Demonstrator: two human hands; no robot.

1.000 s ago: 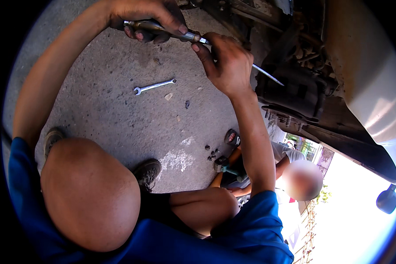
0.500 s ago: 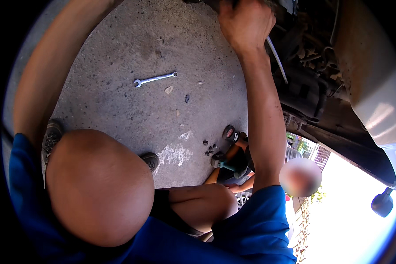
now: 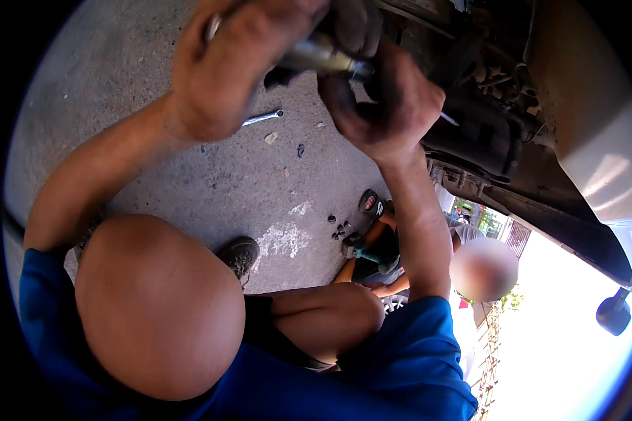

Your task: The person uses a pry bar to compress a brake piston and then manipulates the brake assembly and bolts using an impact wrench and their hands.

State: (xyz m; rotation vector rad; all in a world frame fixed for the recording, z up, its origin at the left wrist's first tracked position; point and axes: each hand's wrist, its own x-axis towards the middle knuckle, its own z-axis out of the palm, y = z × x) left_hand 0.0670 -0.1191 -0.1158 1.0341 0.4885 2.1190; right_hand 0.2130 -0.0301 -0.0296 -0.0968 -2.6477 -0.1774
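Observation:
My left hand [image 3: 232, 70] is closed on a metal cylindrical part [image 3: 323, 57] at the top of the view, blurred by motion. Its dark fingers curl over the part. My right hand [image 3: 393, 109] is closed round the right end of the part, its thumb bent beneath. A thin light rod [image 3: 449, 118] sticks out beyond my right hand beside the dark car underside [image 3: 488, 154]. A silver wrench [image 3: 260, 118] lies on the concrete ground below my hands, partly hidden by my left hand.
A co-worker [image 3: 393, 277] crouches at the lower right beside a green tool [image 3: 354, 245] and several small dark pieces [image 3: 337, 224]. The white car body [image 3: 597, 161] with its dark mirror [image 3: 613, 312] borders the right. My knee [image 3: 158, 302] is in the lower left.
Half a second ago both hands were high at the top edge, the left out of view. Now both are lower and closer together, with the part showing between them again.

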